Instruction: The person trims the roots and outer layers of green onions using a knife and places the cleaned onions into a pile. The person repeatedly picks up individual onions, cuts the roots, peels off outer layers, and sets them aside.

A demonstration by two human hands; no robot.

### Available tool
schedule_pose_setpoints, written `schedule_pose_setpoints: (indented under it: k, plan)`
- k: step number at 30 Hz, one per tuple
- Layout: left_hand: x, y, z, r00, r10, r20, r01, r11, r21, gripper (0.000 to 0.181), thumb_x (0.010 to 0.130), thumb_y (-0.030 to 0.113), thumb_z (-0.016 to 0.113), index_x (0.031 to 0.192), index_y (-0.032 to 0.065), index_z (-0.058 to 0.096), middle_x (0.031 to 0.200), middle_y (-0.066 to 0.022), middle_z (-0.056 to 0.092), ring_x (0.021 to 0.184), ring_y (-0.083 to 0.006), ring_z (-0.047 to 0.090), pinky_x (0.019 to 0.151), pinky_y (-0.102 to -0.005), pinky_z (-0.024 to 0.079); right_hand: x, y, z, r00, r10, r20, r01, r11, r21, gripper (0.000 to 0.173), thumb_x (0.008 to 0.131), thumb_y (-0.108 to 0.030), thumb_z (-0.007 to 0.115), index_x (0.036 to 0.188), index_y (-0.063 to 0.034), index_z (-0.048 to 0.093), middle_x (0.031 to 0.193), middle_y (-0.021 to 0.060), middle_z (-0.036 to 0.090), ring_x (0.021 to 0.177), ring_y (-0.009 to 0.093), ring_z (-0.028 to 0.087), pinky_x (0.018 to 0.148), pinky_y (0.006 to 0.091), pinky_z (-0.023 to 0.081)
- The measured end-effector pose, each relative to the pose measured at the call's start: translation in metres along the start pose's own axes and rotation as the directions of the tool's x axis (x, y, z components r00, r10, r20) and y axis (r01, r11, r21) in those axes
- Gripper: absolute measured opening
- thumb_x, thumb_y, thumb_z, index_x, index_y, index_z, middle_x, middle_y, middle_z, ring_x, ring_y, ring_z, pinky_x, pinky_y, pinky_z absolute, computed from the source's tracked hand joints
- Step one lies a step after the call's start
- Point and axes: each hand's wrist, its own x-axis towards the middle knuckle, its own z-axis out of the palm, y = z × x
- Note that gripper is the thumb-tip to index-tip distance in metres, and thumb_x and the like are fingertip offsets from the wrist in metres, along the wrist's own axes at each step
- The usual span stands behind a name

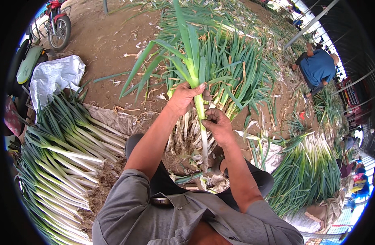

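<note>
Upright before me stands a single long green onion, its leaves pointing away and its white root end hanging toward my lap. Around the stalk, just below where the leaves fan out, my left hand is closed. Lower down, the thumb and fingers of my right hand pinch the pale green part of the stalk. Beyond both hands lies a heap of untrimmed green onions with brown outer skins and dirty root ends toward me. Parts of my left fingers are hidden behind the stalk.
Pale-stalked green onions are stacked on my left, roots toward me. Another pile lies at right. A white woven sack, a green scooter and a red motorcycle stand far left. A bent-over person works at right.
</note>
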Motion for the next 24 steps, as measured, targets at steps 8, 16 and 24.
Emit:
schedule_pose_setpoints:
  k: [8, 16, 24]
  plan:
    - [0.001, 0.004, 0.001, 0.999, 0.038, -0.036, -0.038, 0.999, -0.017, 0.034, 0.086, 0.026, 0.074, 0.106, 0.0016, 0.061, 0.087, -0.0124, 0.065, 0.075, -0.0290, 0.068, 0.064, -0.0452, 0.060, 0.003, 0.018, -0.003, 0.995, 0.008, -0.095, -0.007, 1.000, 0.010, 0.010, 0.085, -0.003, 0.071, 0.089, -0.0015, 0.062, 0.079, 0.0000, 0.061, 0.069, 0.009, 0.051, 0.062, 0.0253, 0.043]
    - [0.000, 0.017, -0.009, 0.953, 0.198, -0.231, -0.209, 0.978, -0.023, 0.028, 0.088, 0.026, 0.072, 0.102, 0.0047, 0.059, 0.079, -0.0062, 0.058, 0.070, -0.0236, 0.064, 0.065, -0.0447, 0.060, -0.090, -0.014, -0.017, 0.978, 0.040, 0.206, 0.086, 0.819, -0.568, 0.011, 0.085, -0.012, 0.070, 0.088, -0.0051, 0.062, 0.078, 0.0077, 0.062, 0.075, 0.017, 0.061, 0.072, 0.0322, 0.050]
    - [0.011, 0.009, -0.007, 0.924, 0.225, -0.309, -0.252, 0.966, -0.050, 0.020, 0.085, 0.004, 0.057, 0.105, 0.0034, 0.053, 0.079, -0.0070, 0.053, 0.068, -0.0230, 0.057, 0.070, -0.0498, 0.059, -0.067, -0.027, -0.018, 0.974, -0.226, -0.027, 0.123, 0.620, -0.775, 0.059, 0.074, -0.021, 0.080, 0.125, -0.0031, 0.056, 0.122, 0.0202, 0.060, 0.108, 0.038, 0.061, 0.093, 0.0421, 0.050]
